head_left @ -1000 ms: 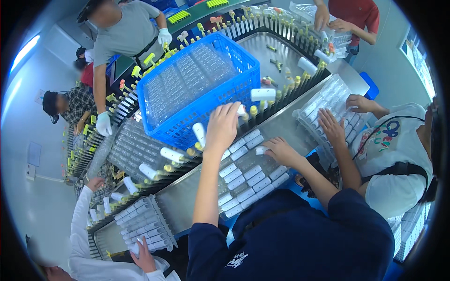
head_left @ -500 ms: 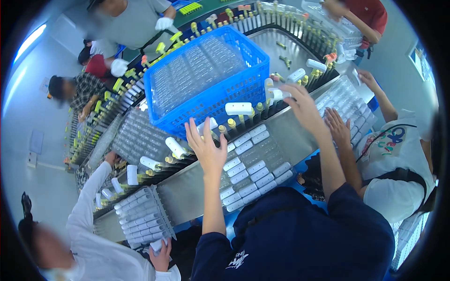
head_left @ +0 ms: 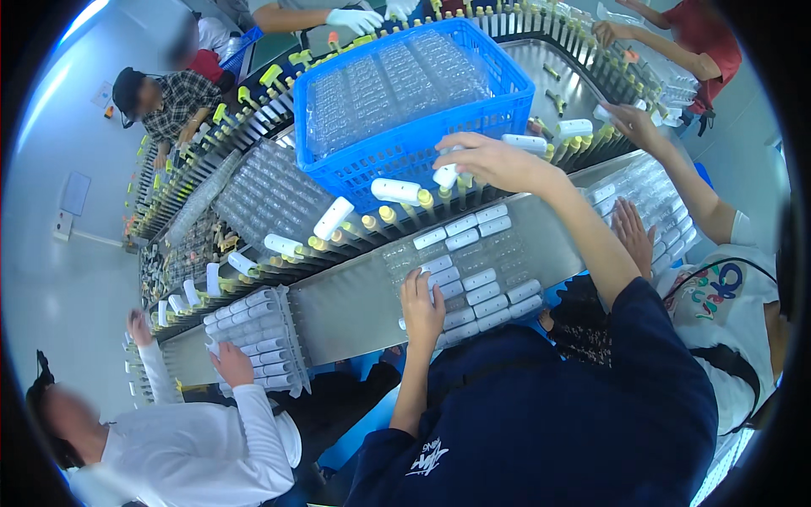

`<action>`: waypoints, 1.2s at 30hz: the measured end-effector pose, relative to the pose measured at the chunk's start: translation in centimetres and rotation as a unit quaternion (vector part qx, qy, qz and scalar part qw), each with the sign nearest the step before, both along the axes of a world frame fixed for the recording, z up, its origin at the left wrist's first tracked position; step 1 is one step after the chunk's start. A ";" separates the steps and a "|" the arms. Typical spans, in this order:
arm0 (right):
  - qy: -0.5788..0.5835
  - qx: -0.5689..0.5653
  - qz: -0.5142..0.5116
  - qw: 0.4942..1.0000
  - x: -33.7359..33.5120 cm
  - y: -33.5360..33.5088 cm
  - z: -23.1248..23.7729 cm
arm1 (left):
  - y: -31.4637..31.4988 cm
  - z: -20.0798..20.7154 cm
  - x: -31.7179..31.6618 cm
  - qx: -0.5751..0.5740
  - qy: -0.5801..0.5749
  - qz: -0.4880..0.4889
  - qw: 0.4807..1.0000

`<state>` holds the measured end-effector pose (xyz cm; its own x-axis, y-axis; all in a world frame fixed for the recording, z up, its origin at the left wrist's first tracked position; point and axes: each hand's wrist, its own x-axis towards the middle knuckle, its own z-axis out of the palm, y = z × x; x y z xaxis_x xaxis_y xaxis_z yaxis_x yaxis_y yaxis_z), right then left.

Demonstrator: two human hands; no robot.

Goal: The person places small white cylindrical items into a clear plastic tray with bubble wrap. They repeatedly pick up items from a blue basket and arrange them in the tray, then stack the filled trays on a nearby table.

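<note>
White tubular casing [head_left: 445,177] sits among yellow-tipped pegs [head_left: 388,215], beneath the right hand [head_left: 503,162], whose fingers curl half-open, grip indiscernible; the left hand [head_left: 421,309], fingers slightly parted, overlies the clear tray [head_left: 502,255], hold unclear.

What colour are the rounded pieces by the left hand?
The rounded pieces in the clear tray are white, best seen in the head view.

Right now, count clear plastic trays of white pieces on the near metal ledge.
3: left tray, by a white sleeve; middle tray, at the left hand; right tray, by another hand. Others may lie beneath.
</note>
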<state>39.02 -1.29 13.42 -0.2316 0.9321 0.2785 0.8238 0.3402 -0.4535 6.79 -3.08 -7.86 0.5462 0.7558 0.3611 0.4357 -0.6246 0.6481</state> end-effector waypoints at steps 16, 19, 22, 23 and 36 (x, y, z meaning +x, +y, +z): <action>0.121 0.060 -0.017 0.991 -9.2 5.8 0.6 | 6.4 12.3 5.1 0.013 -0.290 0.078 0.954; 0.063 0.090 0.066 0.992 -10.8 7.4 0.3 | 11.8 12.2 3.8 -0.157 -0.231 0.029 0.960; 0.001 0.140 0.135 0.981 -12.4 9.9 0.3 | 16.0 8.9 1.2 -0.173 -0.405 -0.010 0.898; -0.025 0.146 0.145 0.978 -13.0 10.8 -0.3 | 15.9 9.3 0.1 -0.200 -0.409 -0.025 0.890; 0.153 0.182 -0.038 0.971 -20.6 3.9 -4.7 | 7.8 0.1 -4.0 0.014 -0.111 0.222 0.969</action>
<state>18.45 2.62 8.69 -0.0206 0.7702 0.6375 0.6989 0.4671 -0.5417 2.78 4.72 -7.72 0.0764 0.8866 0.4562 0.5175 -0.4263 0.7419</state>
